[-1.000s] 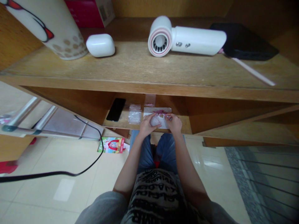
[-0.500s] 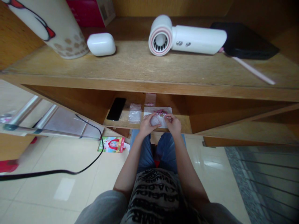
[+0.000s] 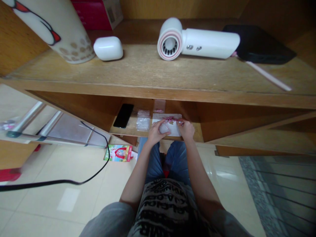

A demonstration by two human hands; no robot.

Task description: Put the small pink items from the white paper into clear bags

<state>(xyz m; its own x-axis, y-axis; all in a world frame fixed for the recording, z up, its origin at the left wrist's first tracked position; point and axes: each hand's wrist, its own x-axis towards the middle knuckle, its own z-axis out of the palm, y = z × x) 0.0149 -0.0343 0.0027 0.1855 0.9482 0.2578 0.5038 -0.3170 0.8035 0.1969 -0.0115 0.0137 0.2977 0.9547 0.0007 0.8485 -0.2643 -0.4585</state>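
Observation:
On the lower shelf lies a white sheet (image 3: 175, 132) with a small heap of pink beads (image 3: 170, 118) near its far edge. Just below the heap sit tiny gold-coloured pieces (image 3: 171, 122). My left hand (image 3: 156, 133) rests on the sheet's left part, thumb and index finger spread apart. At the sheet's right edge my right hand (image 3: 187, 129) has its fingertips pinched together beside the beads; whatever is between them is too small to make out. Clear plastic bags (image 3: 143, 120) lie left of the sheet. Behind it is another clear bag (image 3: 159, 106) with pink bits inside.
A black phone (image 3: 123, 116) lies at the lower shelf's left. The upper shelf (image 3: 138, 74) overhangs my hands, bearing a patterned cup (image 3: 74, 39), a white earbud case (image 3: 108, 48), a white handheld fan (image 3: 207, 42) and a black object (image 3: 259, 44). A black cable (image 3: 98, 169) hangs left.
My right hand has shifted slightly right, with its fingertips now by the right end of the bead heap. The left hand stays in place on the sheet.

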